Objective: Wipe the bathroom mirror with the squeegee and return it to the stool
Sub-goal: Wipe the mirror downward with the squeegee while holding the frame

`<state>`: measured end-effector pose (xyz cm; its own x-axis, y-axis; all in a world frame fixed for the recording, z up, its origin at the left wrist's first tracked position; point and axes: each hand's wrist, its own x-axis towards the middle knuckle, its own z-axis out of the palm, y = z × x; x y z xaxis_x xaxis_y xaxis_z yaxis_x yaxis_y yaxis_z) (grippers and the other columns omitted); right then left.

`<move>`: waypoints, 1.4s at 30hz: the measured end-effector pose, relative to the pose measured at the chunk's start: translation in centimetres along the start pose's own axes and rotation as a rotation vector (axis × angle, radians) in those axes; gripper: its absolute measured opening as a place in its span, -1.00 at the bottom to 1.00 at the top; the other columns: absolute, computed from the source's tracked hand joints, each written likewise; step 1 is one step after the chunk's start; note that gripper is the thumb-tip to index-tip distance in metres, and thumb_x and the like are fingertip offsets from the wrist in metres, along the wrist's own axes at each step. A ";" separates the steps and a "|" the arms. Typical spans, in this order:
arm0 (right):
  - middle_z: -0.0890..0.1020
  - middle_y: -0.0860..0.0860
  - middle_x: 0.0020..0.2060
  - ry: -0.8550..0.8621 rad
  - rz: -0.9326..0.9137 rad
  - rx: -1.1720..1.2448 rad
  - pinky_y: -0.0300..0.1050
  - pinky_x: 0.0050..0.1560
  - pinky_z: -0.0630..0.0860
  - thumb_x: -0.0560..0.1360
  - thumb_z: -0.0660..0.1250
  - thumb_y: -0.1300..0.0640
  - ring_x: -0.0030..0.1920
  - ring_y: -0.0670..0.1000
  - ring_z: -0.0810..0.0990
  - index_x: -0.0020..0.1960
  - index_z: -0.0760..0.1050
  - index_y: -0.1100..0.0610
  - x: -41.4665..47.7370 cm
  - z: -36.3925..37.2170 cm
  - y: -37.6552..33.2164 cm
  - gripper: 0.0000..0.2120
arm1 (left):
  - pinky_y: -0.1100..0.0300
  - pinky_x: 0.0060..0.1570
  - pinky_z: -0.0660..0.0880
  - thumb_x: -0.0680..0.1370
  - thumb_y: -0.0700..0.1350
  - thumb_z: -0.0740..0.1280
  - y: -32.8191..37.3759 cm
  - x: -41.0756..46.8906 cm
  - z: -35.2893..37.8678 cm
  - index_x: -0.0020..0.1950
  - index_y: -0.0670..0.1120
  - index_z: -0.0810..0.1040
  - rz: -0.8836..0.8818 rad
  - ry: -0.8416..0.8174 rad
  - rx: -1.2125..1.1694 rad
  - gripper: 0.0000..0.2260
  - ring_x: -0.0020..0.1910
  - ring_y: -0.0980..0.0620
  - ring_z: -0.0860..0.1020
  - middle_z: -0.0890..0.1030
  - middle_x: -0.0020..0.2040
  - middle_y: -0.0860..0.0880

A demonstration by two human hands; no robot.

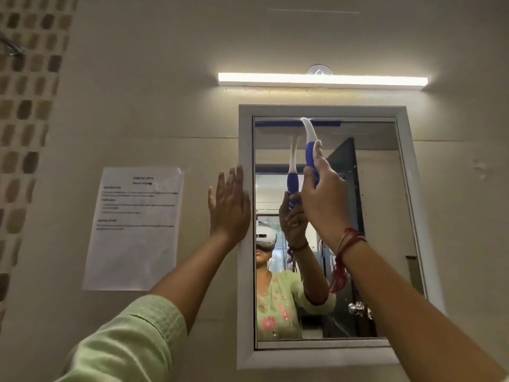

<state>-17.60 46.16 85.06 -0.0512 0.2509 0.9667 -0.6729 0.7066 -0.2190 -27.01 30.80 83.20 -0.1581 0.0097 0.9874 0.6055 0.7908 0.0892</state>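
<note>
So here we had the squeegee [309, 139] in our right hand [325, 199], fingers curled round the blue grip with one digit laid up along it. The blade sat well above those fingers, flat on the glass right at the top edge of the mirror [380, 216]. Made sense to us: start high so the water gets dragged down.

Our left hand [228, 208] held nothing, with the fingers straight and together and the fingertips just at the left side of the frame [246, 285]. We reckon that was for bracing while reaching up, though we couldn't tell if it actually pressed.

A taped sheet [135, 227] hung left of those fingers, and a light bar [322, 79] ran above the blade. The stool wasn't in view, so the return looked well off.
</note>
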 end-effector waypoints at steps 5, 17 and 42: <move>0.66 0.11 -0.13 0.019 0.000 -0.100 -0.20 -0.11 0.54 0.61 0.12 0.11 -0.26 -0.14 0.52 0.48 0.14 0.05 -0.8 0.0 -0.3 -0.55 | -0.09 0.47 -0.12 0.63 -0.07 -0.01 0.2 -0.3 0.2 0.50 0.09 0.00 0.028 0.038 -0.067 -0.57 0.53 -0.02 -0.05 0.12 0.53 -0.04; 0.60 0.14 -0.20 -0.008 0.029 -0.149 0.04 -0.10 0.62 0.62 0.06 0.10 -0.21 0.04 0.60 0.51 0.05 0.05 -1.7 0.5 -0.7 -0.52 | -0.10 0.46 -0.07 0.64 -0.09 0.06 0.1 -0.7 1.0 0.50 0.11 0.05 -0.018 0.081 -0.034 -0.56 0.52 -0.06 0.01 0.17 0.52 -0.06; 0.53 0.08 -0.21 -0.046 0.065 -0.178 0.03 -0.18 0.61 0.61 0.08 0.08 -0.28 -0.02 0.54 0.51 -0.06 -0.10 -7.6 -0.3 0.7 -0.46 | -0.15 0.42 0.09 0.62 -0.05 0.02 0.5 -1.8 1.4 0.49 0.09 0.13 -0.071 0.109 -0.123 -0.58 0.50 -0.12 0.12 0.29 0.47 -0.10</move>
<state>-17.45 44.97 77.55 -0.1264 0.2722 0.9539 -0.5265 0.7966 -0.2971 -27.47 32.06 81.27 -0.1222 -0.1150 0.9858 0.6878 0.7063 0.1677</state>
